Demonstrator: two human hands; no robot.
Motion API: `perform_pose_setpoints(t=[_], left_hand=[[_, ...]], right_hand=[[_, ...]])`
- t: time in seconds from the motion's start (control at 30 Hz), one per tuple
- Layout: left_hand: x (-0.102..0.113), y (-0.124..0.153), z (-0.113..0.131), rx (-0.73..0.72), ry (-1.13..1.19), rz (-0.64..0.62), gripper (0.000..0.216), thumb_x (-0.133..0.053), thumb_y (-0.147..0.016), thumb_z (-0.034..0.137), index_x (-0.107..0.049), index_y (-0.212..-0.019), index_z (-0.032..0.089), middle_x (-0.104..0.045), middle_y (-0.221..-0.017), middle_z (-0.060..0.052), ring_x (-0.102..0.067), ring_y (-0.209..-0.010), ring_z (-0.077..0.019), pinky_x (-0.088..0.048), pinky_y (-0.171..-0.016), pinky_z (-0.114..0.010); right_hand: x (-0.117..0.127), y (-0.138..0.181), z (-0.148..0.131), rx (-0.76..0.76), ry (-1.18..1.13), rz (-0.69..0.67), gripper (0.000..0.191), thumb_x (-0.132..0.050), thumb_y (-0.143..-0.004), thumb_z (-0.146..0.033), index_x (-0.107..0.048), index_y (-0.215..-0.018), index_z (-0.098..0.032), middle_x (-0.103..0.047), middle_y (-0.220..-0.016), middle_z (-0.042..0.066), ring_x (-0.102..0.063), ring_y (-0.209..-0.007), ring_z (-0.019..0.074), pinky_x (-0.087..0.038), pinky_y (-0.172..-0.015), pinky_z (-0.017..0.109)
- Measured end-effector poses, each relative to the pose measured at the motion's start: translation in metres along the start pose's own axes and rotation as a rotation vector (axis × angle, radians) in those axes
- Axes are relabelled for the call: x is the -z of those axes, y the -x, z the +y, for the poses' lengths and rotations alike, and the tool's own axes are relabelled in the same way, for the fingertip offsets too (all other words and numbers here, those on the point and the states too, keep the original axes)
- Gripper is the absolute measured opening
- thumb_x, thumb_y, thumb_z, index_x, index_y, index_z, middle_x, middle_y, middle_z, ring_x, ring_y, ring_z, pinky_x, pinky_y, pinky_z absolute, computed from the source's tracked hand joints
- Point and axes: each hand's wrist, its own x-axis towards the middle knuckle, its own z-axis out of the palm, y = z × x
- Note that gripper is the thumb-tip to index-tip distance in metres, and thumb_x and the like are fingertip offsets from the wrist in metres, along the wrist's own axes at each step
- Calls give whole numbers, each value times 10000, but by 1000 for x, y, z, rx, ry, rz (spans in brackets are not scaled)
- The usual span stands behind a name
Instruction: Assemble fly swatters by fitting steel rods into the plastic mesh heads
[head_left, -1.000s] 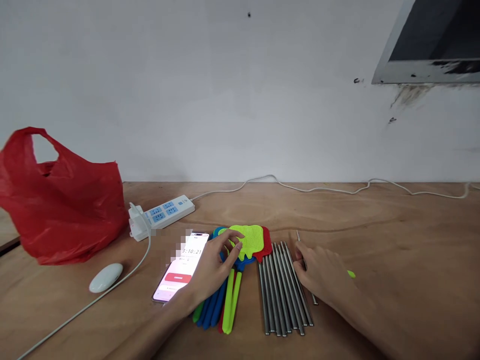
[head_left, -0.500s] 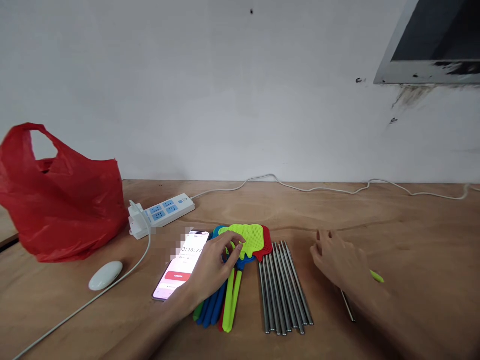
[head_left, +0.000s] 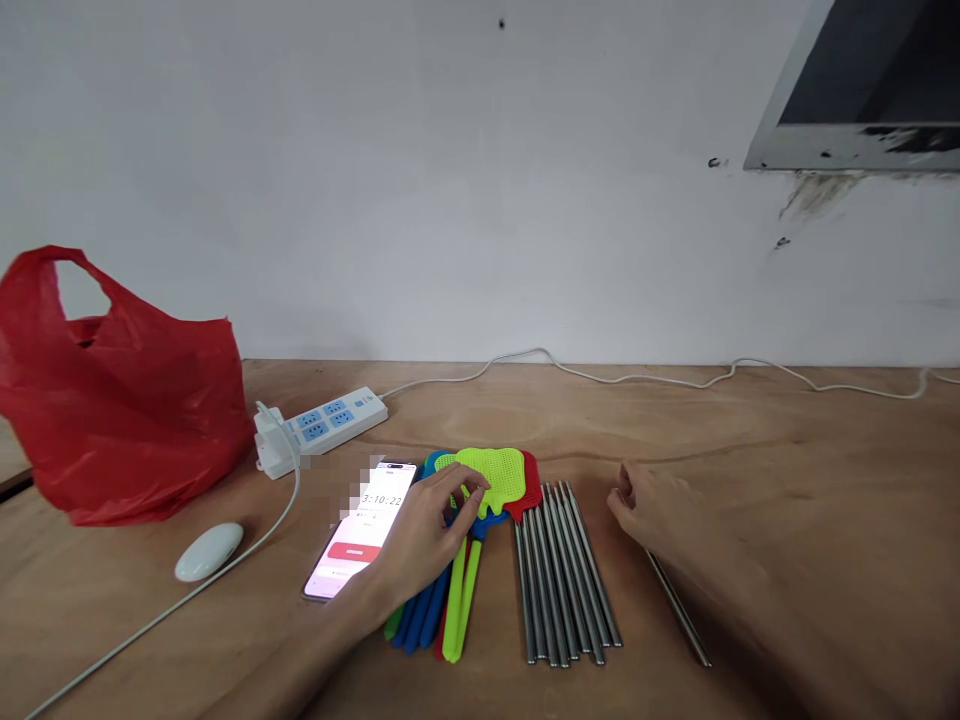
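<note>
Two hands reach over the surface (head_left: pixel 840 470). My left hand (head_left: pixel 433 512) is half-curled, thumb and fingertips parted, above the stacked fly swatters (head_left: pixel 499 472), whose heads show at its two o'clock; that forearm (head_left: pixel 330 630) slants in from eight o'clock. My right hand (head_left: pixel 649 503) is curled inward, forearm (head_left: pixel 757 600) from four o'clock; one lone metal rod (head_left: pixel 681 615) runs out beneath it toward five o'clock, and I cannot tell whether I grip it. More rods (head_left: pixel 562 585) fan out at its eight o'clock.
</note>
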Motion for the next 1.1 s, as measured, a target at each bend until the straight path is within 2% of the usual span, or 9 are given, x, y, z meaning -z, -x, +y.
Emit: perform_pose_setpoints(t=[0.2,0.47,0.53,0.63,0.77,0.83,0.93,1.03,1.1], left_hand=[[1,0,0,-3,-19,-12,193,-464,-1001,282,-641,-984,206,-705,-958,-54,-629,-764,-199,-468,-669,-295],[0,0,-2,-5,-63,-30,201,-473,-995,290,-654,-967,207,-714,-954,-59,-645,-780,-214,-476,-695,-309],[0,0,-1,-2,-72,-36,203,-477,-992,291,-658,-960,206,-716,-950,-62,-650,-790,-221,-474,-690,-309],[1,1,0,4,-86,-37,213,-475,-989,294,-664,-949,204,-723,-939,-66,-657,-793,-228,-474,-683,-311],[1,1,0,12,-103,-25,223,-477,-984,305,-676,-976,204,-732,-947,-74,-661,-799,-235,-478,-668,-313],[1,1,0,14,-109,-19,223,-480,-980,306,-678,-964,204,-734,-945,-75,-664,-799,-235,-481,-667,-313],[1,1,-2,17,-120,-7,214,-483,-974,302,-673,-945,208,-737,-938,-72,-669,-800,-237,-485,-680,-315],[0,1,-5,25,-137,6,206,-484,-973,299,-672,-954,217,-740,-942,-66,-678,-812,-241,-485,-696,-314],[0,1,-6,32,-151,17,202,-481,-973,290,-671,-960,221,-741,-951,-62,-680,-821,-242,-478,-706,-313]], right_hand=[[-2,6,-3,79,-78,-52,102,-603,-784,-242,-537,-712,-214,-676,-747,73,-626,-689,252,-213,-556,297],[-13,1,-7,226,-420,-91,154,-612,-683,-120,-520,-748,-224,-513,-607,-46,-457,-571,150,-263,-580,276],[-13,-2,-8,223,-557,-73,140,-615,-692,-150,-512,-746,-226,-464,-577,-64,-430,-561,142,-297,-591,275],[-4,-6,-8,174,-800,-44,76,-562,-790,-277,-498,-787,-236,-380,-535,-86,-386,-518,135,-317,-538,260],[16,-5,-10,95,-1122,-52,137,-412,-872,-384,-437,-817,-261,-188,-519,-112,-193,-402,124,-211,-381,243],[21,-1,-14,95,-1258,-35,131,-349,-858,-378,-405,-812,-269,-155,-571,-96,-191,-419,138,-250,-384,264],[18,5,-25,76,-1573,-29,63,-398,-786,-325,-426,-805,-272,-171,-625,-71,-245,-481,164,-337,-463,308],[9,10,-34,-11,-1890,-96,66,-473,-725,-243,-468,-786,-268,-168,-636,-65,-233,-513,171,-341,-501,313],[2,12,-39,-76,-1999,-152,85,-486,-716,-202,-488,-778,-261,-178,-642,-62,-237,-522,167,-350,-514,306]])
